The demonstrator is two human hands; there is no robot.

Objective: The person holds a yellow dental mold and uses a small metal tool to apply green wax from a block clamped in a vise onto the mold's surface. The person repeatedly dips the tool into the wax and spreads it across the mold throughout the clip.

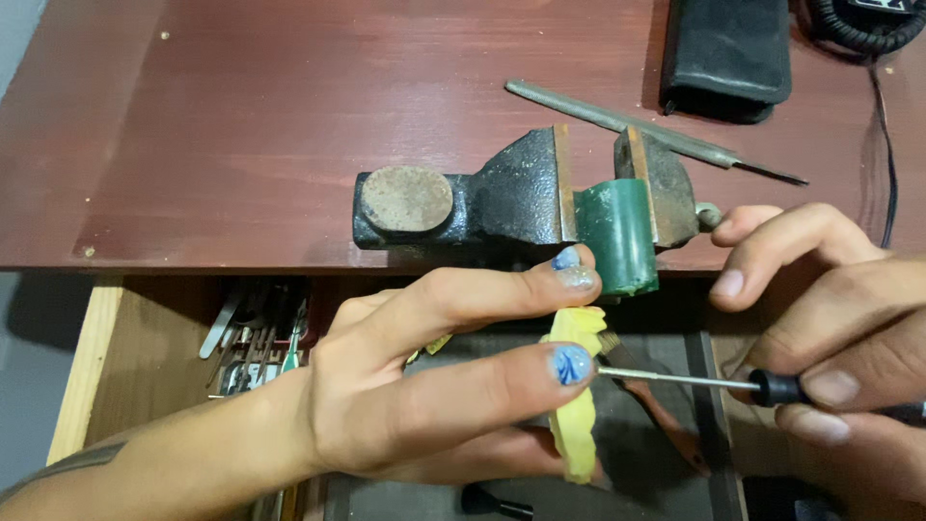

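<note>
While both hands' fingers grip yellow piece point(577, 405) and screwdriver point(733, 384), reddish-brown wooden desk point(241, 125) behind.

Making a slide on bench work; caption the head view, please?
Left hand holds a yellow piece while the right hand brings a thin tool to it, below a bench vise.

Reddish-brown wooden table point(241, 125): black vise point(511, 198) at front edge, metal file point(637, 130), black case point(725, 53) behind.
</note>
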